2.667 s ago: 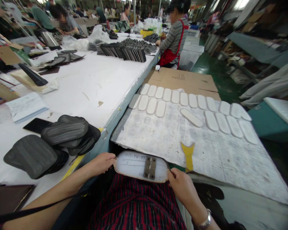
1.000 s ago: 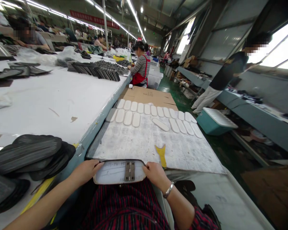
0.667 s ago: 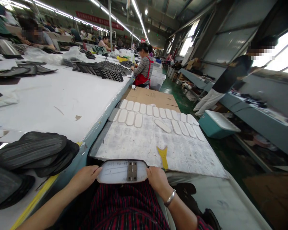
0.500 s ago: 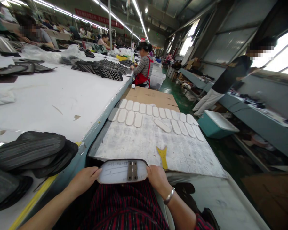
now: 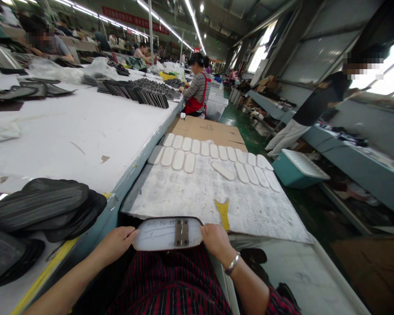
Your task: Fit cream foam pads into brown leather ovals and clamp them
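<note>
An oval, translucent white plate with a metal hinge [image 5: 181,232] on its face and a dark rim, a hinged template by its look [image 5: 157,236], is held level above my lap. My left hand [image 5: 120,240] pinches its left end between thumb and fingers. At the other end my right hand [image 5: 216,240] grips the rim, with a silver bangle on that wrist. Faint handwriting shows on the plate; its underside is hidden. Just beyond, on the grey-white board [image 5: 180,197], lies a yellow forked tool [image 5: 223,213]. Farther up the board are rows of pale oval pieces [image 5: 178,160].
Black oval pieces [image 5: 52,205] are heaped on the white table [image 5: 68,131] at left. Cardboard [image 5: 206,129] lies past the board. A teal bin [image 5: 297,170] stands at right. One co-worker [image 5: 198,87] sits ahead; another person [image 5: 318,105] stands at right.
The plate and both hands stay almost where they were, the hold unchanged. The view has shifted slightly, and the person standing at right appears a little farther right.
</note>
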{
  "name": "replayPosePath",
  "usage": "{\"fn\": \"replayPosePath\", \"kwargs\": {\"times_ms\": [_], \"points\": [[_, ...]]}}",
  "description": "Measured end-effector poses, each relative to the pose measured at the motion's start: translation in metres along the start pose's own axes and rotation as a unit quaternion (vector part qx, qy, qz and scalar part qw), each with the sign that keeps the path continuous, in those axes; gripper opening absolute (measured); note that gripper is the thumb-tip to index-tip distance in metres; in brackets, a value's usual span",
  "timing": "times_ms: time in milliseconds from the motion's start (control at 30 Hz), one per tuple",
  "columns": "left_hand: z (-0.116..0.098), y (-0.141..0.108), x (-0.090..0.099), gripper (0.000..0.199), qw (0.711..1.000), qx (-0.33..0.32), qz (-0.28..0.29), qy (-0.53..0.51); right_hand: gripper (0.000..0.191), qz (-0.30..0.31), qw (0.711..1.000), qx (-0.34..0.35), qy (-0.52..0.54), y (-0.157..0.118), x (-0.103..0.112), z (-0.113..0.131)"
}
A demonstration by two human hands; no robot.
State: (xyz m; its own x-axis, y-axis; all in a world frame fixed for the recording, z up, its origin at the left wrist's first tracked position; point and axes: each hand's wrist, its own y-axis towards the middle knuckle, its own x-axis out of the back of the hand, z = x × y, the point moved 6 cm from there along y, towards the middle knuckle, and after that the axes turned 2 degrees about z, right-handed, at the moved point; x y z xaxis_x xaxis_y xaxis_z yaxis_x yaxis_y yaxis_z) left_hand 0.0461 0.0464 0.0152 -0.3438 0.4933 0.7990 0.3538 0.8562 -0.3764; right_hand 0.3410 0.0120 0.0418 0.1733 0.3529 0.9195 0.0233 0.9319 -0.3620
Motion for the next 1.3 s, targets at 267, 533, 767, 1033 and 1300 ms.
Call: {"fn": "replayPosePath", "kwargs": {"times_ms": [267,533,767,1033,1300], "points": [[0.0,0.0,-0.004,0.04,1.0,-0.008,-0.008,-0.002,0.05,-0.007,1.0,-0.006,0.014,0.0,-0.003,-0.006],[-0.004,0.003,-0.002,0.041,1.0,0.003,0.004,0.008,0.047,-0.01,1.0,0.009,0.014,0.001,-0.001,-0.004],[0.002,0.004,0.009,0.044,0.999,0.013,0.043,-0.003,0.049,0.006,0.997,0.036,0.062,0.003,-0.002,-0.01],[-0.028,0.035,0.022,0.038,0.992,-0.109,-0.001,-0.056,0.028,-0.037,0.985,0.155,0.071,0.033,0.013,0.022],[-0.019,0.033,0.015,0.041,0.991,-0.099,-0.005,-0.086,0.032,-0.033,0.98,0.184,0.065,0.038,0.006,0.021]]}}
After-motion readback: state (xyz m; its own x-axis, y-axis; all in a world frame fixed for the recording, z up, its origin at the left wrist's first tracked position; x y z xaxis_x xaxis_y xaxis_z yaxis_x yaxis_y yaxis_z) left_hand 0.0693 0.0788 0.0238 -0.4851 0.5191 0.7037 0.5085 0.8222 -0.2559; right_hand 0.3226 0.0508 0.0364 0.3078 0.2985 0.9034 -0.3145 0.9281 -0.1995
